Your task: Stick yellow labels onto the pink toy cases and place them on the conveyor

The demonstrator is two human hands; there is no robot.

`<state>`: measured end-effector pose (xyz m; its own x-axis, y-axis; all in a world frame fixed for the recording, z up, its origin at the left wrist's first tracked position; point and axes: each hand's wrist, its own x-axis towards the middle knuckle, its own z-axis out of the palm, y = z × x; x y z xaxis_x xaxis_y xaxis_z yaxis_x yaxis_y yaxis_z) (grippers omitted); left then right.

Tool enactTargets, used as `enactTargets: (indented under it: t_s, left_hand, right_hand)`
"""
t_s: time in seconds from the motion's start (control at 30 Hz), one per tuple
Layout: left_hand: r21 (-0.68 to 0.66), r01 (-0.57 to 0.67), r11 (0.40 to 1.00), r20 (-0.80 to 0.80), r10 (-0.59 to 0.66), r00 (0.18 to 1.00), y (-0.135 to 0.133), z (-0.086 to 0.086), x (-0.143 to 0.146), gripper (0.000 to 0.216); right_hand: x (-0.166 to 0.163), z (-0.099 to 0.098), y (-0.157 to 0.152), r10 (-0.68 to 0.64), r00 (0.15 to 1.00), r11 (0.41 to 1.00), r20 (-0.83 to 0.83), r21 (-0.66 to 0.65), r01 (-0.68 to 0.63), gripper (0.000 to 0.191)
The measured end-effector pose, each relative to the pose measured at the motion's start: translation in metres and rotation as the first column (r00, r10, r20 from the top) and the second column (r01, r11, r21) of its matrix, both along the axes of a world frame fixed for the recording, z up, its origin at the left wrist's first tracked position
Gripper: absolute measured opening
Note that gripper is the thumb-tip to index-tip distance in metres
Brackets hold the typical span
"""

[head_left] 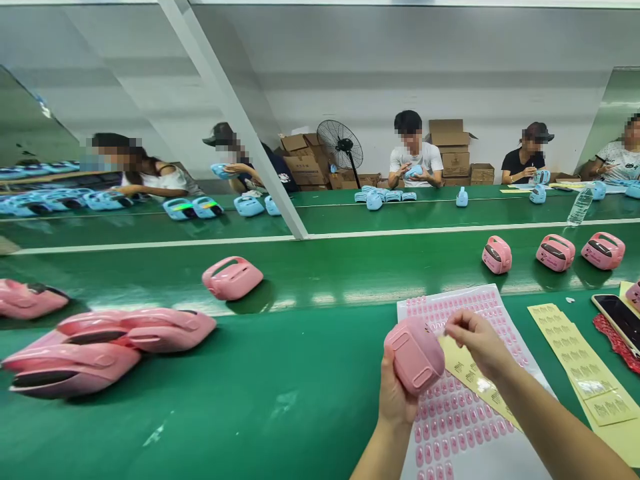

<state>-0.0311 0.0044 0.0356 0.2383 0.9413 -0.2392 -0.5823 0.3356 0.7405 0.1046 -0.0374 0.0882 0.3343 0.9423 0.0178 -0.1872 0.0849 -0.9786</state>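
Note:
My left hand (pixel 397 393) is wrapped round a pink plastic case (pixel 413 357), tilted so that its flat underside with two raised strips faces me. Close to the case's right edge, my right hand (pixel 473 340) has thumb and fingers pinched together; whatever is between them is too small to make out. Below that hand lies a yellow strip of printed labels (pixel 475 380), partly covered by the hand and case. It rests on a white sheet of small pink oval stickers (pixel 450 417) on the green table.
More yellow label sheets (pixel 575 353) and a phone (pixel 620 320) lie at right. Several pink handled cases (pixel 170 330) are grouped at left; others (pixel 555 252) stand on the green belt (pixel 350 260). Beyond a slanted post (pixel 235 107), co-workers handle blue cases. A bottle (pixel 580 205) stands there.

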Motion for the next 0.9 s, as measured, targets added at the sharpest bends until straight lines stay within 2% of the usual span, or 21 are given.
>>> enactTargets:
  t_s: [0.1,0.2,0.5,0.67,0.8,0.9]
  left_hand:
    - [0.095,-0.115,0.989,-0.072,0.122,0.990,-0.006,0.004,0.002,0.063]
    - [0.159,-0.150,0.976,-0.134,0.172,0.976,-0.010,0.006,0.003,0.067]
    - [0.058,-0.226,0.972,-0.064,0.230,0.971,-0.014,0.009,0.007,0.069]
    - [0.033,-0.240,0.970,-0.053,0.241,0.969,-0.016,0.012,0.008,0.069]
    - [0.031,-0.242,0.970,-0.030,0.243,0.970,-0.017,0.016,0.008,0.067]
    - [0.017,-0.236,0.972,-0.013,0.236,0.972,-0.017,0.016,0.007,0.067]
  right_hand:
    - [-0.019,-0.002,-0.003,0.073,0.997,0.996,-0.002,-0.047,-0.073,0.023]
    - [-0.026,-0.008,-0.002,0.061,0.996,0.995,0.060,-0.085,-0.056,0.023]
    - [-0.024,-0.021,0.000,0.042,0.978,0.994,0.202,-0.108,-0.020,0.020]
    - [-0.025,-0.021,-0.001,0.020,0.963,0.995,0.269,-0.099,0.007,0.017]
    - [-0.030,-0.018,-0.003,-0.058,0.908,0.997,0.414,-0.028,0.077,0.014]
    - [-0.039,-0.022,-0.005,-0.163,0.832,0.986,0.531,0.119,0.117,0.012]
